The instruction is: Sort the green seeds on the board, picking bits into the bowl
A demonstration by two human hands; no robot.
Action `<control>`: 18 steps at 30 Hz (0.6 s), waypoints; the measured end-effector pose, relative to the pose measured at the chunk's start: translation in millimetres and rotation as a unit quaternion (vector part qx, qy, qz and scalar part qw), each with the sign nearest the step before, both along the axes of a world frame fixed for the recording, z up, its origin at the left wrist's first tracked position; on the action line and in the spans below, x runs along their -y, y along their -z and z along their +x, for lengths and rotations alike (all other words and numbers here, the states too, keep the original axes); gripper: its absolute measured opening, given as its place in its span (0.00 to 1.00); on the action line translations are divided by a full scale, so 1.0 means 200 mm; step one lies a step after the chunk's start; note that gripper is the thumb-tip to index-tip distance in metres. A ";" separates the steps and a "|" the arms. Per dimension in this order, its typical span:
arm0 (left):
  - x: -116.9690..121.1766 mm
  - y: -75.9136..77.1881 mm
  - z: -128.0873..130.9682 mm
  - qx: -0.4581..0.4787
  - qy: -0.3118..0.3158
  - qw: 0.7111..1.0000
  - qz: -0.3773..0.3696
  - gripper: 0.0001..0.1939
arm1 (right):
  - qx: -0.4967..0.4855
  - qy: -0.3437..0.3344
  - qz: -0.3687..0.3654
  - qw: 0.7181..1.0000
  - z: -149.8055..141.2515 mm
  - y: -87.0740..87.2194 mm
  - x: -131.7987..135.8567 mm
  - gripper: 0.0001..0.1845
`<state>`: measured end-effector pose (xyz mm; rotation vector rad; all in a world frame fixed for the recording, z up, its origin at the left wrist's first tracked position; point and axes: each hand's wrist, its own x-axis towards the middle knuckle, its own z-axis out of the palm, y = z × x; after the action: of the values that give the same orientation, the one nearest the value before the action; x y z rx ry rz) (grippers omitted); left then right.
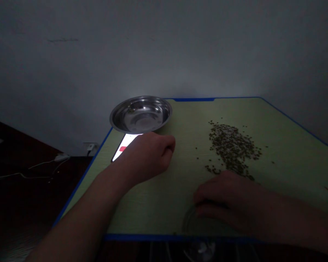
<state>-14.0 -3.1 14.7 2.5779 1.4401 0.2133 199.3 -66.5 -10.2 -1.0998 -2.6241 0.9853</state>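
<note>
Dark seeds point(231, 145) just beyond the right grip point(229, 194), steel bowl point(142, 115) beyond the left grip point(154, 154), both curled, any hold unclear.

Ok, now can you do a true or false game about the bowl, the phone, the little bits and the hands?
1. The metal bowl is full of little bits. False: its inside looks bare and shiny.
2. The phone has a lit-up screen. True.
3. The little dark bits make one neat line. False: they lie in a loose patch, with a few strays around it.
4. The table has a blue edge. True.
5. The left hand is spread flat. False: its fingers are curled in.
</note>
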 end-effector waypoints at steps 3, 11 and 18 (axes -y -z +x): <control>0.00 0.00 0.00 0.004 0.003 1.000 0.003 0.09 | -0.001 0.000 0.022 1.000 0.01 -0.01 -0.01 0.12; -0.01 0.01 0.00 0.001 0.009 1.000 0.009 0.11 | 0.013 -0.059 0.093 0.994 -0.12 -0.10 -0.09 0.11; -0.01 0.01 -0.01 -0.003 0.011 1.000 0.014 0.11 | 0.024 -0.156 0.110 0.981 -0.28 -0.09 -0.15 0.14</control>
<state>-16.0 -2.0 13.0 2.6179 1.4215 0.2247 144.2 -37.3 7.0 -0.6864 -2.9165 0.6966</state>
